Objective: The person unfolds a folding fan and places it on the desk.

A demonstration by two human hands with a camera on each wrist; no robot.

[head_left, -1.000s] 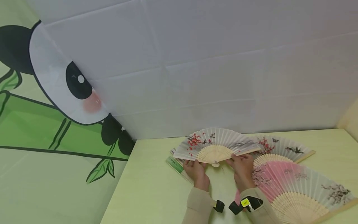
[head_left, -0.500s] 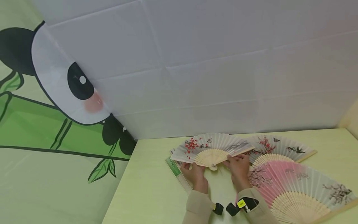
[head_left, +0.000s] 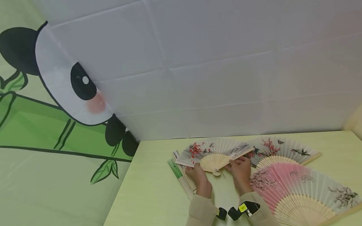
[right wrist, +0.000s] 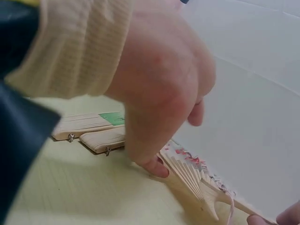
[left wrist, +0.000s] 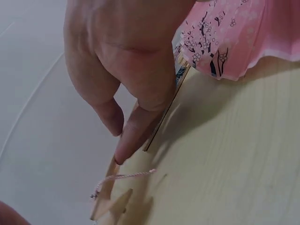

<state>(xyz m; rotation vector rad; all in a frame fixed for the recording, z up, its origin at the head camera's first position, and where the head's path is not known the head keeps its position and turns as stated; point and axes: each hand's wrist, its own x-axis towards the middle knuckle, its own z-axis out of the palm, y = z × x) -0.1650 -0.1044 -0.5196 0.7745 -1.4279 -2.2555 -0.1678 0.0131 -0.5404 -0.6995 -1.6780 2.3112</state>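
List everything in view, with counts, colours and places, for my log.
held fan: 1, white with red blossoms, between both hands
cord: 1, pink, at the held fan's pivot end
back fan: 1, pale with red blossoms, table's right rear
pink fan: 1, pink and white, right front
folded fans: at least 2, pale wood, one green-marked, left of the held fan
table: 1, pale yellow-green, below
sheet: 1, white-grey, behind the table
panda print: 1, black and white, left wall
bamboo stalk: 1, green, printed there too
wrist devices: 2, black, at the cuffs
sleeves: 2, beige, forearms
left hand: 1, bare, fan's left edge
right hand: 1, bare, fan's right edge
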